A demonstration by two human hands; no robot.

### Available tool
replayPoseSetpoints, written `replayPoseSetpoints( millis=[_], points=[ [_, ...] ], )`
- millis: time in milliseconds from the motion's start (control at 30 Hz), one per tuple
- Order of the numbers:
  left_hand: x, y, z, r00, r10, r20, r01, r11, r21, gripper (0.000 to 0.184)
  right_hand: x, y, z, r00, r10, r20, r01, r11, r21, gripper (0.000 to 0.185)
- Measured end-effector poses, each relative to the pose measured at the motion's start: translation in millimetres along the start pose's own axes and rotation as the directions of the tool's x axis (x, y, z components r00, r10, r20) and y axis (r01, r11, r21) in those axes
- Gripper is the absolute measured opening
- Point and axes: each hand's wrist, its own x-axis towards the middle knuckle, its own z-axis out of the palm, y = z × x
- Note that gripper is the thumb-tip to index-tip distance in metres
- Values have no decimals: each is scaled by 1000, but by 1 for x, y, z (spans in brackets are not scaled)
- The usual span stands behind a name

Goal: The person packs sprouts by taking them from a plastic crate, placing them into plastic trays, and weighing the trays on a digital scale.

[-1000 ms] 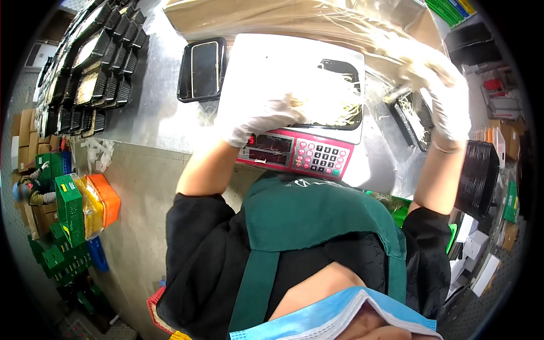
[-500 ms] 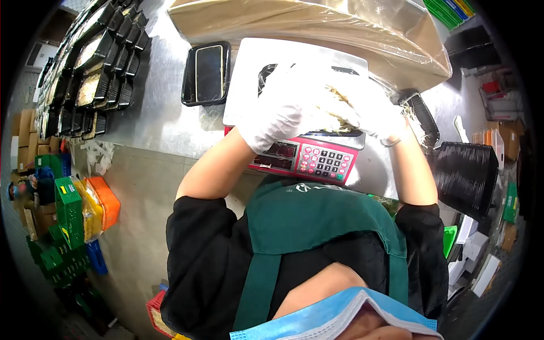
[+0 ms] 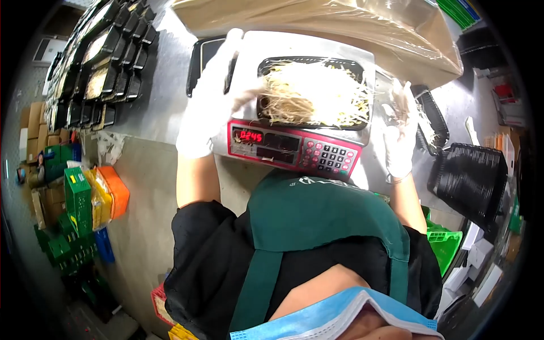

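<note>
A black plastic tray (image 3: pixel 313 125) heaped with bean sprouts (image 3: pixel 317 93) sits on the plate of a red and white weighing scale (image 3: pixel 334 154), whose lit display reads 0.245. To the tray's left is my left hand (image 3: pixel 211 96) in a white glove, its fingers stretched away from me and the thumb spread toward the tray's edge; it holds nothing. On the other side, my gloved right hand (image 3: pixel 401 127) is apart from the tray with fingers spread, beside a second black tray (image 3: pixel 433 122) with a few sprouts. Behind my left hand, a dark phone-like device (image 3: pixel 208 54) is partly hidden.
Filled black trays (image 3: pixel 107 62) stand in stacks at the far left of the metal table. A large plastic-lined cardboard box (image 3: pixel 340 22) lies along the back. Nested black trays (image 3: pixel 470 178) are at the right, above a green crate (image 3: pixel 445 243).
Both hands have come away from over the tray, the left one moving left and the right one right. The sprouts and the scale's display are now uncovered.
</note>
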Motion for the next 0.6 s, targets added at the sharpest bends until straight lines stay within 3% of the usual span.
replayPoseSetpoints(
  millis=[67, 100, 133, 167, 200, 267, 300, 333, 367, 400, 433, 500, 533, 600],
  points=[
    [-2, -7, -7, 994, -94, -51, 94, 996, -7, 72, -3, 10, 9, 991, -126, 49, 132, 981, -142, 89],
    [1, -8, -11, 995, 81, 60, -96, 937, 334, 69, 7, 1, 22, 992, -114, 54, 116, 993, -18, 92],
    [4, -8, 0, 973, 136, 189, -193, 926, 325, 62, 19, -9, 35, 993, -99, 63, 92, 990, 106, 95],
    [9, -3, 12, 931, 189, 314, -284, 913, 293, 57, 32, -11, 37, 981, -130, 146, 134, 991, -17, 94],
    [3, -10, 31, 873, 226, 432, -417, 804, 424, 42, 45, -9, 45, 969, -125, 212, 153, 981, -122, 86],
    [0, -8, 59, 826, 479, 297, -560, 754, 342, 38, 59, -6, 54, 908, -125, 401, 298, 864, -405, 75],
    [-5, -11, 75, 851, 483, 208, -526, 789, 318, 40, 56, -15, 63, 891, -161, 424, 379, 778, -501, 63],
    [-9, -15, 86, 866, 485, 119, -498, 821, 280, 42, 52, -15, 61, 871, -33, 490, 385, 665, -640, 54],
    [-10, -12, 90, 859, 498, 118, -510, 818, 267, 42, 45, -5, 63, 849, -149, 508, 501, 538, -678, 51],
    [-10, -8, 91, 898, 394, 195, -439, 826, 354, 47, 41, -2, 66, 806, -256, 534, 592, 385, -708, 48],
    [-8, -6, 93, 925, 279, 259, -370, 816, 443, 53, 42, -3, 66, 810, -253, 529, 586, 368, -722, 48],
    [-2, -5, 89, 901, 298, 314, -411, 817, 404, 52, 40, -16, 72, 803, 13, 595, 535, 425, -731, 44],
    [1, -6, 88, 880, 303, 365, -439, 811, 386, 50, 41, -20, 72, 807, 15, 590, 531, 420, -736, 44],
    [4, -19, 89, 867, 313, 387, -457, 809, 369, 47, 47, -27, 76, 799, 168, 577, 502, 341, -795, 42]
  ],
)
